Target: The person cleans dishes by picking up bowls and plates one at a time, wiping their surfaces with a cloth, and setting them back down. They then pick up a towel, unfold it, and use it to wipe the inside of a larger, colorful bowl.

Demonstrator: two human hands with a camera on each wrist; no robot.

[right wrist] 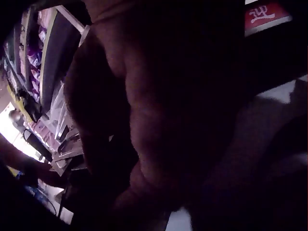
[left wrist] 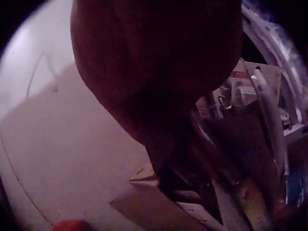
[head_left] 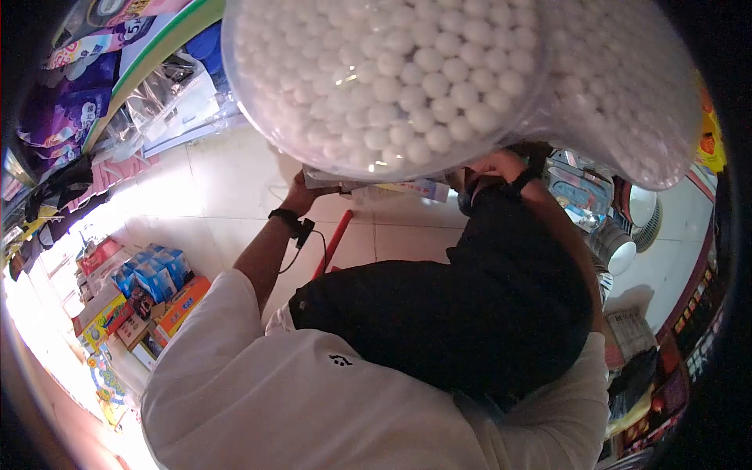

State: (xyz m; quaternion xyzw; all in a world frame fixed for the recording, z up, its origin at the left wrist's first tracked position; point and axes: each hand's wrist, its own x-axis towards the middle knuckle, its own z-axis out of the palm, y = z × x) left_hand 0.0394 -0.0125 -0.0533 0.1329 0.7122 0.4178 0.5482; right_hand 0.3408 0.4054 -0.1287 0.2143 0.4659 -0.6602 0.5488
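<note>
Under a large clear container of white balls [head_left: 423, 86], the left hand [head_left: 300, 196] grips the left end of some packaged goods [head_left: 319, 179], partly hidden by the container. The left wrist view shows that hand [left wrist: 159, 62] dark and close, above clear packaging [left wrist: 211, 139]. A white tube-like pack [head_left: 427, 189] lies between the two hands. To the right, the right hand [head_left: 500, 164] is bent inward beside the goods, its fingertips hidden. In the right wrist view the right hand [right wrist: 144, 120] is in deep shadow, with packages [right wrist: 68, 153] beyond it; its hold cannot be made out.
A red rod [head_left: 337, 239] lies on the tiled floor [head_left: 204, 188]. Boxes [head_left: 160, 274] are stacked at the left, below shelves of packets [head_left: 74, 117]. Bowls [head_left: 623, 257] and a plastic-wrapped case [head_left: 580, 192] stand at the right. A person [right wrist: 29, 132] is in the background.
</note>
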